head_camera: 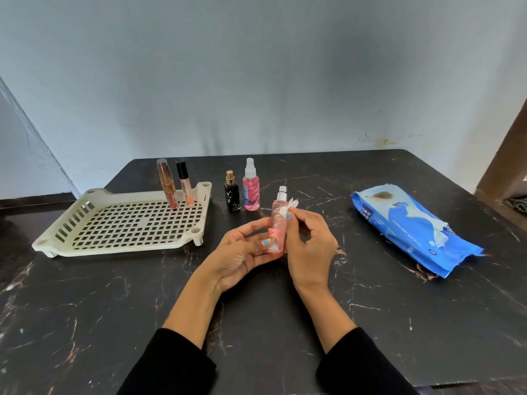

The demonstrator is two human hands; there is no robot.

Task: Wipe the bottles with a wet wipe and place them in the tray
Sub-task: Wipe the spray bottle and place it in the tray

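Note:
My left hand holds a slim pink spray bottle upright by its lower half, above the table's middle. My right hand pinches a small white wet wipe against the bottle's upper side. A cream perforated tray lies at the left; two tall cosmetic tubes, a copper one and a black-capped one, stand in its far right corner. A small black bottle with a gold cap and a pink spray bottle with a clear cap stand on the table just right of the tray.
A blue wet-wipe pack lies at the right with a wipe sticking out of its opening. The dark marble table ends at a pale wall behind. A brown door frame stands at the far right.

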